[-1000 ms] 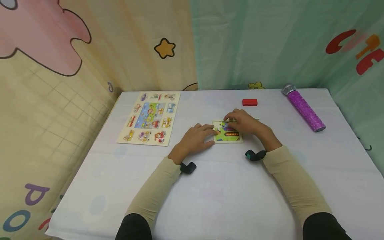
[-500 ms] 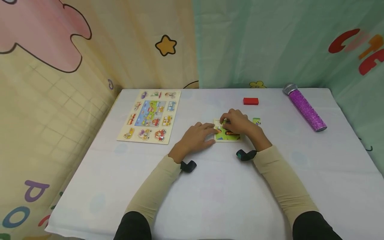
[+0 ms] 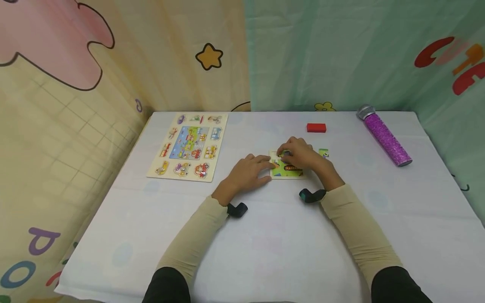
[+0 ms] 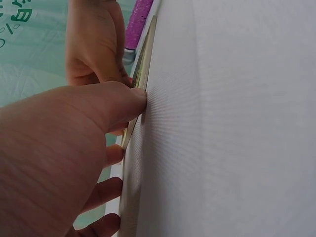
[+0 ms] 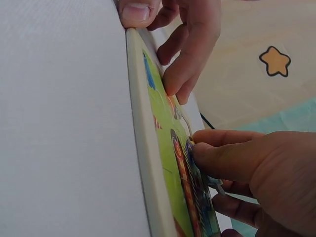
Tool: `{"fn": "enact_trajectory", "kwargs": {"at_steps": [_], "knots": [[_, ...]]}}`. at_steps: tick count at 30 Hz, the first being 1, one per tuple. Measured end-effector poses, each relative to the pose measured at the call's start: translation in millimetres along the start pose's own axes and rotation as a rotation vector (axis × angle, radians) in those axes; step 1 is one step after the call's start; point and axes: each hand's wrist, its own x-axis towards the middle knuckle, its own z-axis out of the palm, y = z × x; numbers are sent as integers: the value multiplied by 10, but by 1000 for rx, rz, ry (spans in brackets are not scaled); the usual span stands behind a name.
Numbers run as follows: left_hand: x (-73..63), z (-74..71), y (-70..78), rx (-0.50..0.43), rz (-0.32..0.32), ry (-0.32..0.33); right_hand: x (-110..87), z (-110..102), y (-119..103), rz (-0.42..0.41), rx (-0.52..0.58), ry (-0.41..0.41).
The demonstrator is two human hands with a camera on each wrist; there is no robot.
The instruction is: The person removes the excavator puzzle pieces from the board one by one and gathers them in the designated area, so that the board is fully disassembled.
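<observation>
- Green curtain [image 3: 341,54]: tilted red "C" [image 3: 433,51]; orange [image 3: 468,59] and red letters [image 3: 468,78], identity uncertain; dark characters [image 4: 19,12], illegible to me.
- Yellow curtain [image 3: 125,80]: blue "O" [image 3: 4,278]; purple stemmed letter [image 3: 44,233], uncertain.

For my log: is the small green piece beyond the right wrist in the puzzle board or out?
Out: the green piece lies on the tablecloth, apart from the puzzle board.

I see the left hand [image 3: 246,173] touching the left edge of the small puzzle [image 3: 286,173], the right hand [image 3: 300,153] over its far part, a red block [image 3: 316,127] beyond.
</observation>
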Motion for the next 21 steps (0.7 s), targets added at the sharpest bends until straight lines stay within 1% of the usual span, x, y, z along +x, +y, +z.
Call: {"fn": "enact_trajectory", "kwargs": {"at_steps": [5,8,13,21], "knots": [[3,2,5,9,-4,-3,-36,-39,44,-43,13,-17],[4,5,5,19,-10,-6,-45,-60,66,-57,37,-27],[-5,-6,16,7,-19,-19,-52,-72,83,-73,62,-24],[-14,-9,19,9,-14,-21,-75,-66,78,-104,5,2]]}}
